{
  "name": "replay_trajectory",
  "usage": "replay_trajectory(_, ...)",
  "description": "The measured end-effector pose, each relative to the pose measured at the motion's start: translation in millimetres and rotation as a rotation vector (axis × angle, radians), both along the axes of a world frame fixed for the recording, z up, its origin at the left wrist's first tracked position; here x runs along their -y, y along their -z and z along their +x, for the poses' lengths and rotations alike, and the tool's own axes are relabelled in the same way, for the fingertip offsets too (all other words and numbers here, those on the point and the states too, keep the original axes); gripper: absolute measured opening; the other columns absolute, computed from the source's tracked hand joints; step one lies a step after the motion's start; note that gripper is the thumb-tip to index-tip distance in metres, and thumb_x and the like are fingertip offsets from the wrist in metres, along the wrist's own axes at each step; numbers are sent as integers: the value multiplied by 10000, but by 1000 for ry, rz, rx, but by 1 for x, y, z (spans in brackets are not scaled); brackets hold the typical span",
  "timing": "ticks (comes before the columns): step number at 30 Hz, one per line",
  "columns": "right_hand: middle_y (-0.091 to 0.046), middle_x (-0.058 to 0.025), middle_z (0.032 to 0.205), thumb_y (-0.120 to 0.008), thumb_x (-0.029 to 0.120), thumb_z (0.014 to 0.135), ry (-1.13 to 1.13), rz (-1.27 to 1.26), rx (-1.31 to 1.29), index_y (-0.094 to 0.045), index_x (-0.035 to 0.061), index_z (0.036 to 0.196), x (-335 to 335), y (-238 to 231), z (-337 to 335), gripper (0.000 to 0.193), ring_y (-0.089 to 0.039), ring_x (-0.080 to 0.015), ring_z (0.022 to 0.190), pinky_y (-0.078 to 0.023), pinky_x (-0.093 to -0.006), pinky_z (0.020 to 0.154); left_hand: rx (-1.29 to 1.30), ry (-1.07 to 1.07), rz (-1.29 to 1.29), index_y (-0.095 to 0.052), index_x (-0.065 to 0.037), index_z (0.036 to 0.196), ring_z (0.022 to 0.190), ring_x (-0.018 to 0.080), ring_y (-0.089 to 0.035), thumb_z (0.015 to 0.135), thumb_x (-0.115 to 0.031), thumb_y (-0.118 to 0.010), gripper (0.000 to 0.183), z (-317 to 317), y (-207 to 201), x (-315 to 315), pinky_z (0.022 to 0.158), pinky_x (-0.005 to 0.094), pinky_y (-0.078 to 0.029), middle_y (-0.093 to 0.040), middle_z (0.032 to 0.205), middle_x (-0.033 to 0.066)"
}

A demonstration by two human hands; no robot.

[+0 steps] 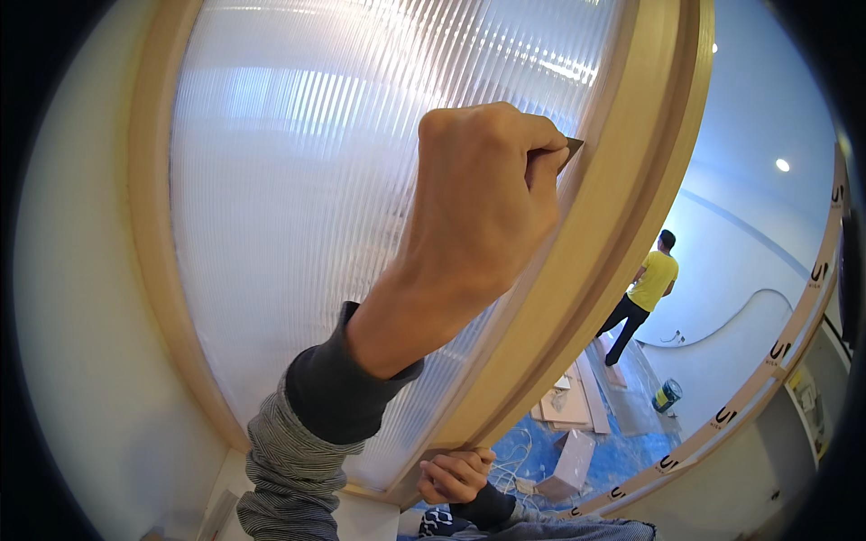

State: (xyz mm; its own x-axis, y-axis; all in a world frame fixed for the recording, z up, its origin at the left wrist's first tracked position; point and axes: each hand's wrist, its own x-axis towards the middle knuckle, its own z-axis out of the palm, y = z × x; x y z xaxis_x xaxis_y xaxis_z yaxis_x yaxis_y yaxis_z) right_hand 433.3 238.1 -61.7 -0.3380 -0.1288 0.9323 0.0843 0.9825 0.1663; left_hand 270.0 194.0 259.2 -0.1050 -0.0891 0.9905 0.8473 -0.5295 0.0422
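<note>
My left hand is raised in front of a ribbed translucent panel, its back toward me. Thumb and forefinger pinch a thin dark flat piece with a pointed corner; whether it is a blade or a folded sheet I cannot tell. That corner meets the pale wooden frame along the panel's right edge. Low down, my right hand is closed beside the bottom of the frame, fingers curled. Whatever it may hold is hidden.
Beyond the frame, a person in a yellow top stands facing away. Blue sheeting covers the floor, with flat boards, a white box, loose cable and a paint can. Protective strip lines an edge at right.
</note>
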Motion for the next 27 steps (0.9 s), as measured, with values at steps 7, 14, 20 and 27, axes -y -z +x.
replay_trajectory(7, -665, 36, 838, -768, 236, 668, 21, -11, 37, -743, 169, 925, 0, 1, 5, 266, -595, -126, 703, -362, -296, 771, -1, -6, -50, -771, 7, 892, 675, 173, -727, 838, -36, -738, 76, 1, -1, 5, 660, 269, -568, -751, 773, 110)
replay_trajectory(14, -660, 34, 832, -766, 250, 668, 18, -4, 38, -745, 169, 916, -1, 2, 4, 262, -589, -126, 697, -366, -299, 772, 22, -28, 48, -772, 4, 891, 672, 170, -727, 834, -42, -749, 77, -1, -3, -2, 652, 265, -564, -750, 774, 110)
replay_trajectory(20, -662, 42, 832, -769, 244, 648, 9, -9, 27, -750, 174, 901, 1, 2, 3, 263, -594, -120, 699, -364, -300, 761, 10, -27, 74, -772, 2, 898, 671, 169, -727, 829, -40, -757, 82, -1, -4, -4, 651, 265, -562, -749, 772, 113)
replay_trajectory(27, -664, 44, 826, -769, 222, 631, -30, -18, 4, -750, 174, 889, -1, 2, 5, 264, -597, -121, 687, -370, -290, 747, 85, 5, 61, -769, 8, 921, 679, 156, -724, 836, -28, -751, 94, 4, 1, -2, 660, 263, -562, -756, 798, 109)
